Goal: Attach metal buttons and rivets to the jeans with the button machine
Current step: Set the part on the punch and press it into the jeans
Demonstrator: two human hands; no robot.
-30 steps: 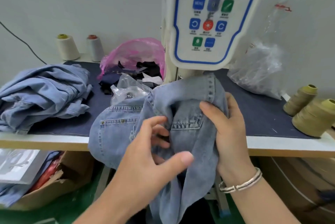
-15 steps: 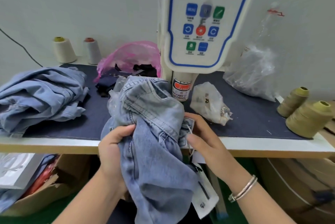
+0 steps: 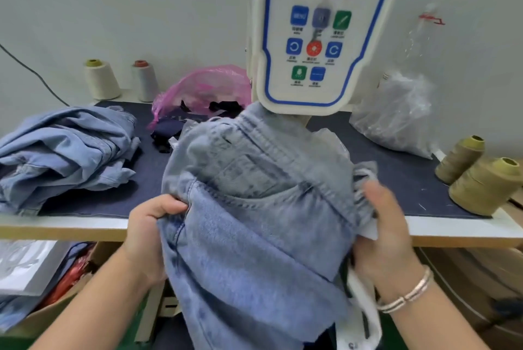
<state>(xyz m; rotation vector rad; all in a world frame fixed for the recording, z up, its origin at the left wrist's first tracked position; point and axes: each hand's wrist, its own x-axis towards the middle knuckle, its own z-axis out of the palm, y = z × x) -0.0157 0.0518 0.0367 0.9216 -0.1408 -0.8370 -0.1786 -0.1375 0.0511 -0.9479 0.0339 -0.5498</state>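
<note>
Hands now spread the pale blue denim jeans (image 3: 254, 208) wider than a moment ago, left hand (image 3: 150, 225) gripping fabric at 9 o'clock, right hand (image 3: 385, 225) at 3, waistband raised to the white button machine (image 3: 319, 38) at 12, likely nearing placement.

A white-edged table (image 3: 85, 226) carries a dark blue mat (image 3: 135, 194). On it, a heap of denim (image 3: 65, 151) lies at the left, a pink bag (image 3: 203, 89) of dark scraps at the far middle, a clear bag (image 3: 396, 114) far right. Two pale thread cones (image 3: 102, 79) stand far left, two olive cones (image 3: 484, 185) at the right edge.
</note>
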